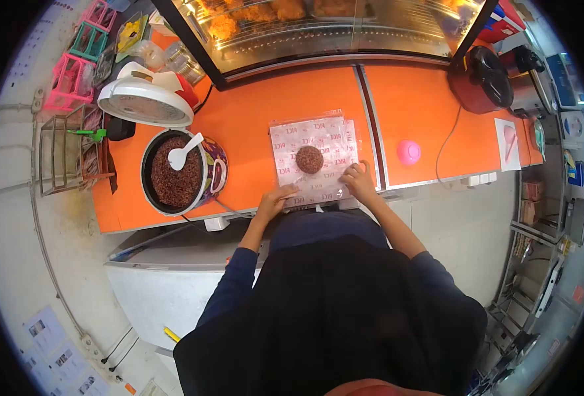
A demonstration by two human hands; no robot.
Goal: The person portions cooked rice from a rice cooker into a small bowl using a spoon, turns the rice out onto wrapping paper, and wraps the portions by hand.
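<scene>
A stack of printed wrapping paper (292, 148), white with pink lettering, lies on the orange counter in front of me. A round mound of dark reddish-brown rice (309, 160) sits near its middle. My left hand (277, 200) is at the paper's near left corner, fingers closed on the edge. At the near right edge, my right hand (360, 182) has its bent fingers pinching the paper. To the left stands an uncovered rice cooker (220, 173) of the same dark rice (170, 178), with a white rice paddle (183, 153) resting on top.
The cooker's raised lid (145, 102) stands behind the pot. A pink bowl (409, 152) is on the orange counter (252, 112) to the right. A lit glass display case (331, 56) of fried food borders the back. A dark red cooker (480, 82) stands at the far right.
</scene>
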